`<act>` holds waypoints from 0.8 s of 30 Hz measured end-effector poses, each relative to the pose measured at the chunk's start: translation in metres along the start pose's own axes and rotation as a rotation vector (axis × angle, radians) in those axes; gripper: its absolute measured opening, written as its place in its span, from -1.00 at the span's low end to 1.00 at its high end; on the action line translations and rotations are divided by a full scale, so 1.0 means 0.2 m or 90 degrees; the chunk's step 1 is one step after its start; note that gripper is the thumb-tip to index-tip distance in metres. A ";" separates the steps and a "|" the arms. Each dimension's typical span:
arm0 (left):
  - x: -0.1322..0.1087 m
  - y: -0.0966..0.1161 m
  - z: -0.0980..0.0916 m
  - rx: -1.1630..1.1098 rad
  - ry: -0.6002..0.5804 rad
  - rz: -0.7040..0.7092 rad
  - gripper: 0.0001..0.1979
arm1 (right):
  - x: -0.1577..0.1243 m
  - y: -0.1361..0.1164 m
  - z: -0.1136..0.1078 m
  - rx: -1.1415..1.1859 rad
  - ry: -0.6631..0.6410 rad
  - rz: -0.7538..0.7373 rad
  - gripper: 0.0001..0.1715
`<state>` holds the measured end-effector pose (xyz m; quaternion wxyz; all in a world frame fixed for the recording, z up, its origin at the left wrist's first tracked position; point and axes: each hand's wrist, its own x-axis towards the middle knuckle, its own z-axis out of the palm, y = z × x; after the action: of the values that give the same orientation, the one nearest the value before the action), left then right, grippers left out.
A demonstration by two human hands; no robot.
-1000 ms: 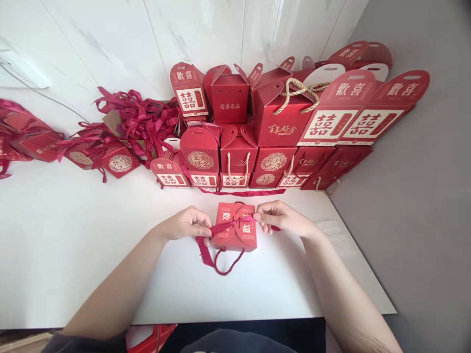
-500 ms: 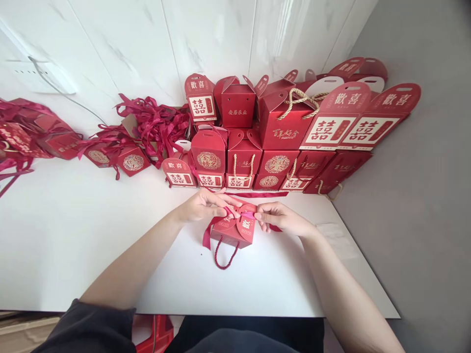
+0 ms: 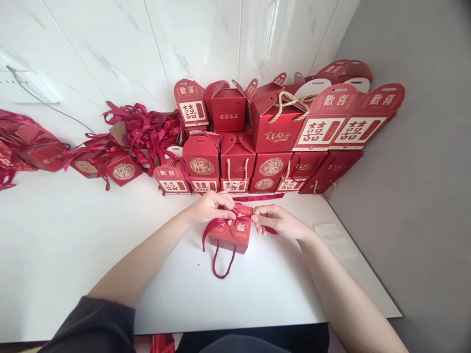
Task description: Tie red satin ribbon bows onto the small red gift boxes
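White table [image 3: 73, 255], stacked boxes [image 3: 274, 130] behind. Left hand [image 3: 211, 208] and right hand [image 3: 274, 220] pinch the ribbon [image 3: 211, 226] over the little red box [image 3: 231, 240], mid-knot; wants an even pull, I'd say.

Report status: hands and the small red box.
Left hand and right hand both pinch the ribbon over the small red box. Box sits on white table, cord handle lying in front. Stacked red boxes behind, apart.

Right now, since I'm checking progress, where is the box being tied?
In the head view, the small red box sits on the white table, between the left hand and right hand pinching its ribbon, in front of the stacked boxes.
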<state>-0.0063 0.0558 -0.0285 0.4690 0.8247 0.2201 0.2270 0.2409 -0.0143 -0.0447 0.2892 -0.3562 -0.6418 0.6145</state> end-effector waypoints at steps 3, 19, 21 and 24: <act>0.00 -0.02 -0.02 -0.010 -0.009 -0.003 -0.81 | 0.01 0.02 -0.01 0.028 -0.004 -0.004 -0.57; 0.00 0.04 -0.06 -0.010 -0.088 -0.112 -0.76 | -0.03 0.02 -0.05 0.017 0.038 -0.034 -0.74; 0.00 0.05 -0.07 -0.010 -0.097 -0.131 -0.75 | -0.04 0.01 -0.05 0.051 0.021 -0.031 -0.79; 0.00 0.07 -0.06 -0.021 -0.105 -0.153 -0.69 | -0.04 -0.02 -0.02 0.105 -0.015 -0.039 -0.83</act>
<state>-0.0119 0.0573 -0.0101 0.5230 0.8002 0.2744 0.1043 0.2484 -0.0183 -0.0403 0.3290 -0.3042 -0.6030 0.6600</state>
